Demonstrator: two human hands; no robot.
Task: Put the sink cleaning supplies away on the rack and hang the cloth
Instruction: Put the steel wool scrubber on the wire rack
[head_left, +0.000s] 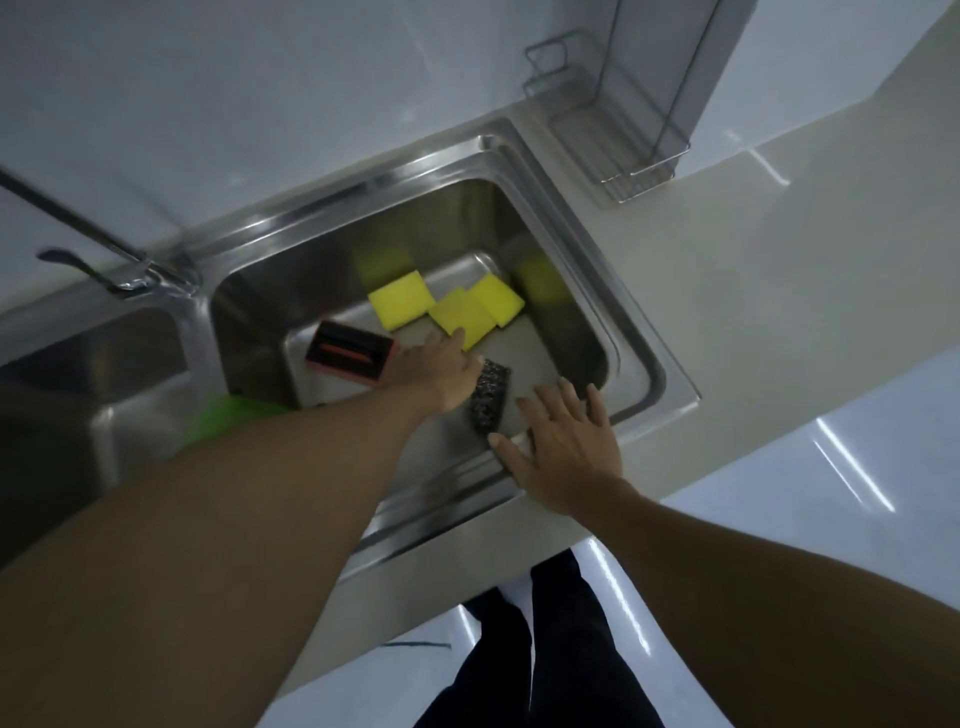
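Left hand (441, 374) is reached into sink (545, 197), fingers (456, 340) released, tips touching middle yellow sponge (462, 317); dark scourer (489, 400) lies just beside. Right hand (566, 452) is spread, holding nothing, over near rim.

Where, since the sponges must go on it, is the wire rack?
Head view, upper right: the wire rack stands on the countertop beyond the sink's far-right corner.

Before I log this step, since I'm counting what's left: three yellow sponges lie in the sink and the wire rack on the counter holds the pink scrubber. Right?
One thing is wrong: the pink scrubber is not in the wire rack. The head view shows it lying in the sink, beside the three yellow sponges. The rest holds.
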